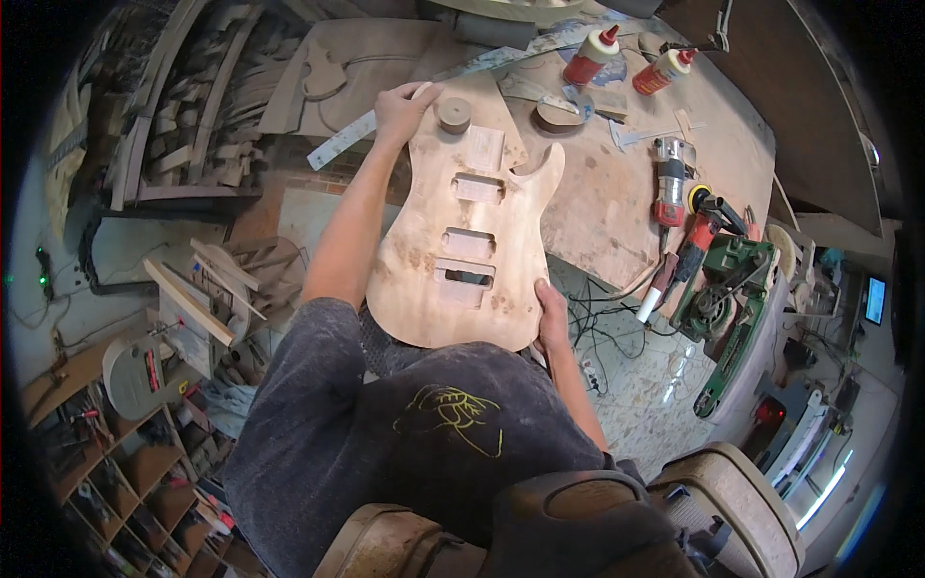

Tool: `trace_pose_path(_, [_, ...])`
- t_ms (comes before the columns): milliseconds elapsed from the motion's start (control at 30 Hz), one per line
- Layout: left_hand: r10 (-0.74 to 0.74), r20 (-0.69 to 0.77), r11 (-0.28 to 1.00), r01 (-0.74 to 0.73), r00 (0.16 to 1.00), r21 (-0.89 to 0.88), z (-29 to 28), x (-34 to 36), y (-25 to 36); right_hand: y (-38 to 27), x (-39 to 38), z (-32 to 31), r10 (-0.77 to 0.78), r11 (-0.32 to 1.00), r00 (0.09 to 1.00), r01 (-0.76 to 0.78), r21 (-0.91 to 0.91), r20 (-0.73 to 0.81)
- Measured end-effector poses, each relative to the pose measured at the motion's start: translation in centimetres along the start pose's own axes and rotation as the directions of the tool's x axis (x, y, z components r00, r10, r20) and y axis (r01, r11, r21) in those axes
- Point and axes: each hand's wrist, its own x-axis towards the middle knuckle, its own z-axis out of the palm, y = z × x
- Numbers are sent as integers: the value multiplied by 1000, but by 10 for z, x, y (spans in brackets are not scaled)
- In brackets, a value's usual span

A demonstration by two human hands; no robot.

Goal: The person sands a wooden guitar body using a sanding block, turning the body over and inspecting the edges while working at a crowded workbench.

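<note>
An unfinished wooden electric guitar body (409, 265), pale with darker knots, lies in front of me with its far part over the workbench edge. Several rectangular cavities are cut down its middle, and one goes right through. My left hand (399, 118) is closed around the tip of the far left horn. Lower down, my right hand (552, 320) grips the right edge near the rounded end, thumb on top and fingers mostly hidden underneath. A small round brown piece, perhaps a roll of sandpaper (453, 114), rests on the body beside my left hand.
On the workbench (588, 202) stand two glue bottles (591, 56) with red caps, a caliper (655, 133), a red router-like power tool (670, 183) and an angle grinder (701, 231). A green belt machine (727, 299) stands right. Cables (597, 332) trail below; wood offcuts (207, 106) fill the left.
</note>
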Motion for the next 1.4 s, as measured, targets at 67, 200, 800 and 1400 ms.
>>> trace_pose_path(67, [14, 22, 999, -12, 1000, -52, 3, 0, 3, 4, 3, -3, -10, 1000, 1000, 10, -1, -4])
trace_pose_path(200, [99, -39, 995, -100, 994, -24, 2, -4, -17, 7, 4, -9, -23, 1000, 999, 22, 19, 26])
trace_pose_path(800, [47, -198, 331, -202, 979, -922, -67, -179, 47, -17, -65, -74, -399, 594, 876, 473, -651, 272])
trace_pose_path(1400, [540, -175, 593, -520, 823, -614, -100, -252, 131, -16, -49, -108, -511, 574, 794, 600, -558, 329])
